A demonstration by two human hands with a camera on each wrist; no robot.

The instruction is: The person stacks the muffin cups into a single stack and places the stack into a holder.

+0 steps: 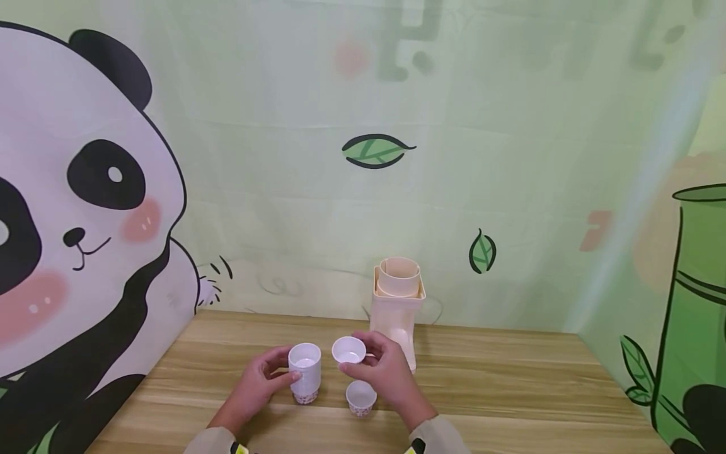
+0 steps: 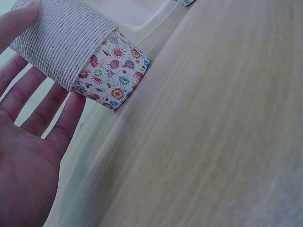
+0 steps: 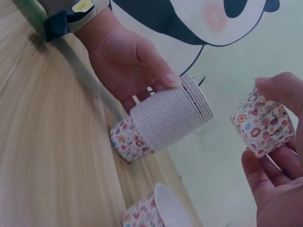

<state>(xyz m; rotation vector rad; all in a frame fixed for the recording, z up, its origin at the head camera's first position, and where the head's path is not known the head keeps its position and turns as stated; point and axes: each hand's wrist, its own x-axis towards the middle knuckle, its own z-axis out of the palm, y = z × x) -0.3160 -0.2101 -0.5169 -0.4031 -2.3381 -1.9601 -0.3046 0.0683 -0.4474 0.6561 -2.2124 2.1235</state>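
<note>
A tall stack of nested white paper baking cups (image 1: 307, 377) stands on the table, its lowest cup showing a colourful flower print. My left hand (image 1: 259, 381) holds this stack from the left, thumb on the near side and fingers behind it. To the right, my right hand (image 1: 392, 367) pinches a single printed paper cup (image 3: 264, 125) by its side, raised above the table with the mouth upward. Below that, another printed cup (image 1: 361, 398) sits upright on the wood, and neither hand touches it.
Behind my right hand stands a pale pink plastic holder (image 1: 391, 315) with a round open cylinder (image 1: 399, 277) on its top. The wooden table (image 1: 510, 384) ends at a green cloth backdrop (image 1: 272, 189) printed with a panda and leaves.
</note>
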